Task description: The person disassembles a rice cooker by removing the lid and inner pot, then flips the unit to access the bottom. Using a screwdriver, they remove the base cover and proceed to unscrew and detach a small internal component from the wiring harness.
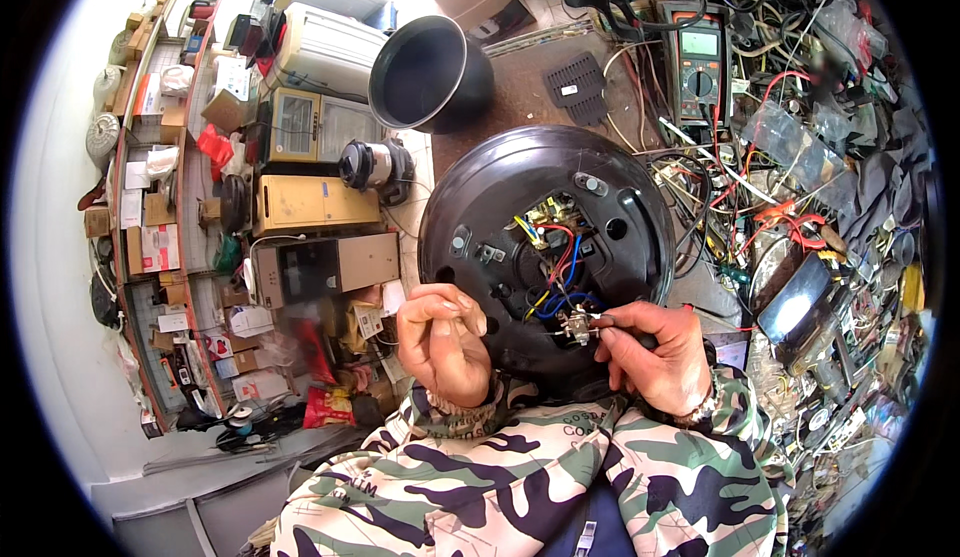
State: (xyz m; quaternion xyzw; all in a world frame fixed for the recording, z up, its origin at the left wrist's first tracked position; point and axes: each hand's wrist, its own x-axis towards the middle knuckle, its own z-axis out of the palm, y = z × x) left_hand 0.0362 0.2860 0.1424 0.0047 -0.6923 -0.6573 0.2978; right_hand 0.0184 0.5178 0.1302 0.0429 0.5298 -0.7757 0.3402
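Observation:
A round black appliance base (500,197) lies upside down in front of me, its open middle showing red, blue and yellow wires (560,262). My right hand (655,352) pinches a small metal switch part (578,325) at the base's near edge, where the wires end. My left hand (445,342) is curled beside the base's near left rim, fingers closed; whether it holds something thin I cannot tell. Camouflage sleeves cover both forearms.
A black inner pot (430,72) stands at the back. A multimeter (697,62) and a black vent grille (578,87) lie on the brown bench, beside a tangle of wires and parts (800,187) on the right. Shelves and stacked appliances (300,207) fill the left.

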